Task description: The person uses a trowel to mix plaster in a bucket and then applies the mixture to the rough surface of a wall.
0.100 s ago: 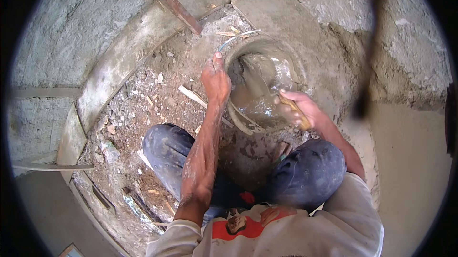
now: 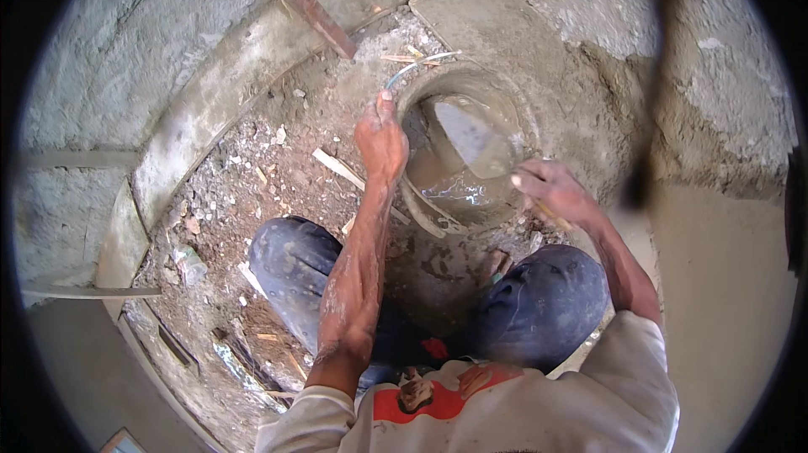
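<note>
A round bucket [image 2: 406, 192] caked with grey mortar sits on the ground in front of me, with wet mix inside. My left hand [image 2: 381, 142] is closed at its left rim. From the thumb a thin blue-and-white curved strip [image 2: 410, 68], possibly the bucket's handle, runs over the far rim. My right hand [image 2: 555, 191] is closed round the wooden handle of a trowel [image 2: 471, 137], at the bucket's right side. The trowel's pointed grey blade lies over the mix inside the bucket, its flat face showing.
My knees [image 2: 543, 306] are bent close to the near rim. Rubble and wood scraps [image 2: 338, 169] cover the ground at left, with a crumpled plastic cup [image 2: 190, 264]. A reddish bar [image 2: 307, 3] slants down beyond the bucket. A curved concrete edge [image 2: 181, 146] borders the rubble.
My right hand has moved slightly to the right and turned over with the trowel. The blade's flat face now shows broadly in the bucket. My left hand stays put.
</note>
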Demonstrator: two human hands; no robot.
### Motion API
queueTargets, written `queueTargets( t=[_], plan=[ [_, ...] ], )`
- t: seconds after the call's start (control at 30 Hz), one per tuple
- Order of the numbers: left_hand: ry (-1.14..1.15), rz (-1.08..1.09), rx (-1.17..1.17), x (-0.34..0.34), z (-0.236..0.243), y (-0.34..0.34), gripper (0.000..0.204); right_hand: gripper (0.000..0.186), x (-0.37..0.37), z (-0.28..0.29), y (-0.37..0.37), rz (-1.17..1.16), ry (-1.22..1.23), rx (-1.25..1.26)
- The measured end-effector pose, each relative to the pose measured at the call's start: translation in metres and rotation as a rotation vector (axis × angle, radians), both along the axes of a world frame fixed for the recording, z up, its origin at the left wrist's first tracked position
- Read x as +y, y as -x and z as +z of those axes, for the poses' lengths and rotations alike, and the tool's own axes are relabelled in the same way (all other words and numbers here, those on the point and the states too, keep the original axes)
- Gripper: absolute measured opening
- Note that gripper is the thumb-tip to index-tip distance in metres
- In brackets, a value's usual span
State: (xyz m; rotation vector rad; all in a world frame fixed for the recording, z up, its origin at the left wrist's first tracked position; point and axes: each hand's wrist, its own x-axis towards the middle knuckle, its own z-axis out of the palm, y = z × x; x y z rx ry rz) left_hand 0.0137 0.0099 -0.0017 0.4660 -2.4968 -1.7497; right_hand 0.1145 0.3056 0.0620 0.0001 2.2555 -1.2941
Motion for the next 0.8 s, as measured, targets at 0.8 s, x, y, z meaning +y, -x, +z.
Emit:
queueTargets(
  t=[0.8],
  plan=[
    [0.050,0.001,0.059,-0.008,0.016,0.010,0.051,0.028,-0.043,0.020,0.021,0.737,-0.824,0.325]
  ],
)
